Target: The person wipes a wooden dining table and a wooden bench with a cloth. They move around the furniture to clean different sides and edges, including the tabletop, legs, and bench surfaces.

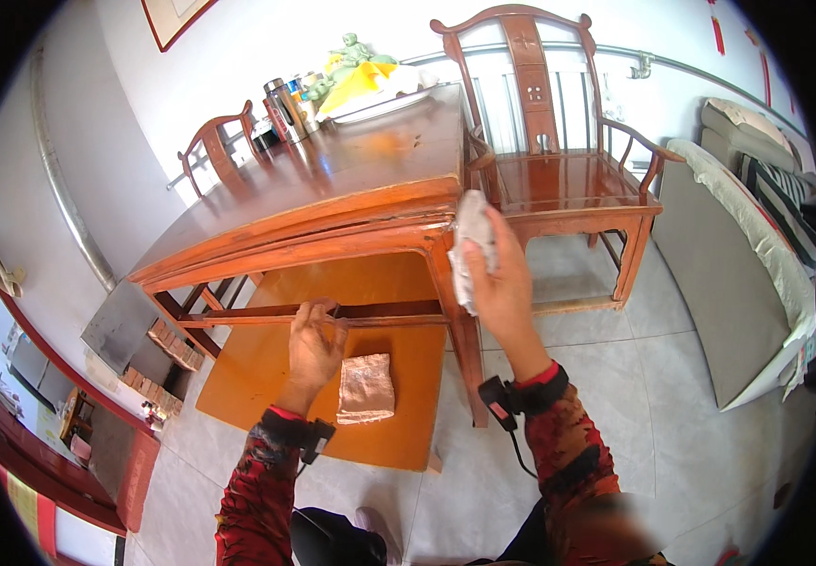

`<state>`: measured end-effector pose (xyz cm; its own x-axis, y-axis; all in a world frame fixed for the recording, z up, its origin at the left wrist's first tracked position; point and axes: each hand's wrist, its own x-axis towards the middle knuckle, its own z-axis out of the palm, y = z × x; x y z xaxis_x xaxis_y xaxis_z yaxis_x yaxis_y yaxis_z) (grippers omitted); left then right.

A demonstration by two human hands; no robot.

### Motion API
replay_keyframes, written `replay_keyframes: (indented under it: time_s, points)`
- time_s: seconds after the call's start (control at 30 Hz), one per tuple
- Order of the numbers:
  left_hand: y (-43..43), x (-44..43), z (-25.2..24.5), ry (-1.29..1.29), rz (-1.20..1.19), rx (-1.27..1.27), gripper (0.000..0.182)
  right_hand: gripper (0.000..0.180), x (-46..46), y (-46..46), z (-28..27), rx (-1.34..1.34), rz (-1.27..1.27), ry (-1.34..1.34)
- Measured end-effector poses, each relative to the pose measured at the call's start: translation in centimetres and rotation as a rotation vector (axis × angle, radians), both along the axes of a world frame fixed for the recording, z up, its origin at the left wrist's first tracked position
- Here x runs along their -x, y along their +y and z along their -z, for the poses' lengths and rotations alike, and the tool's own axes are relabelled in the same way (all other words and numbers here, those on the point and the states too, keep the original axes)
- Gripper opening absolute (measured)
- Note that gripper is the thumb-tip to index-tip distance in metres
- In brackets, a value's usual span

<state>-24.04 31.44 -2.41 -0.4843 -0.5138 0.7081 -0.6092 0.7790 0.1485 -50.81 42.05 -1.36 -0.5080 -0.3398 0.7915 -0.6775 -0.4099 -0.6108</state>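
Note:
My right hand grips a pale grey cloth, folded into a thick pad. It is at the front right corner of a reddish-brown wooden table, by the top of the leg. Whether the cloth touches the wood cannot be made out. My left hand, with loosely curled fingers and thumb apart, appears in front of the table's lower stretcher; nothing clear shows in it. Beside that hand, a folded pinkish cloth lies flat on a low orange-brown board, which extends under the table.
A wooden armchair stands close against the table's right side. On the tabletop are a vacuum flask, a tray with yellow cloth, and a green figurine. A grey sofa is at right; bricks sit at left.

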Motion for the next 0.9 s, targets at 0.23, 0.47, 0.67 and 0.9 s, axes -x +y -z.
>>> replay_keyframes:
  time_s: [0.23, 0.47, 0.67, 0.9]
  points:
    - [-5.8, -2.0, 2.9, -0.206, -0.076, 0.009, 0.047, 0.044, -3.1, -0.6, 6.4, -0.274, 0.349, 0.129]
    - [-8.2, -2.3, 2.4, -0.121, 0.043, -0.209, 0.044, 0.039, -4.3, 1.0, 17.1, -0.468, 0.235, -0.091]
    - [-7.8, -1.9, 2.1, -0.132, 0.014, -0.174, 0.045, 0.034, -3.4, 0.7, 10.7, -0.257, 0.135, -0.058]
    - [-7.6, -1.8, 1.9, -0.146, -0.015, -0.225, 0.045, 0.031, -2.8, -1.5, 6.4, -0.024, 0.235, 0.050]
